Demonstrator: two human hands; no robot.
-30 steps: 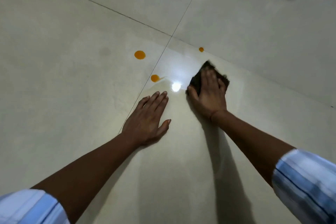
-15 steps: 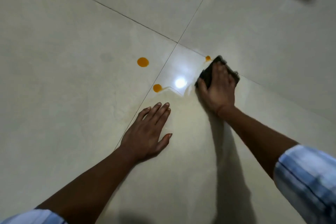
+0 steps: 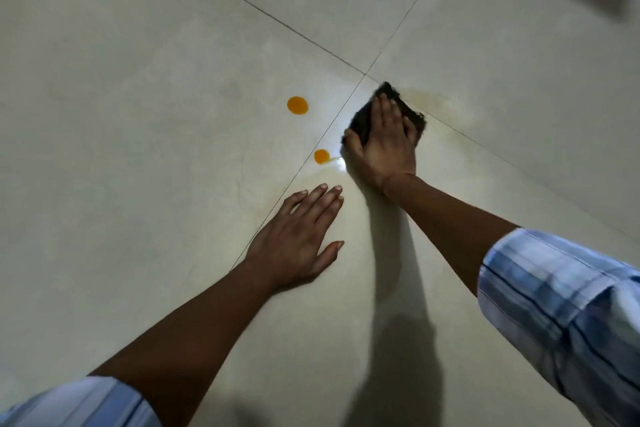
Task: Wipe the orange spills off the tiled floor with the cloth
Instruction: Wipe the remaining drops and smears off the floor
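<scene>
Our right hand point(image 3: 384, 146) lies flat on the dark cloth point(image 3: 362, 120), fingers stretched over it and pressing it to the tiled floor point(image 3: 138, 184), just beside the crossing of the grout lines point(image 3: 365, 74). Our left hand point(image 3: 298, 239) is spread open, palm down on the floor, holding nothing and bracing us.

We judge the main risk to be smearing. A faint yellowish film point(image 3: 436, 97) already shows on the tile beyond the cloth, so a soiled cloth may spread colour rather than lift it. The nearer orange drop point(image 3: 321, 156) sits just beside a grout line, and a sideways pass could push liquid into the joint. Our left fingertips are near that drop, so a small shift of weight could put them in it.

By our count there are two hands, one cloth, two round orange drops, the farther point(image 3: 297, 105) well left of the cloth, one faint film, and four tiles meeting at the crossing.
</scene>
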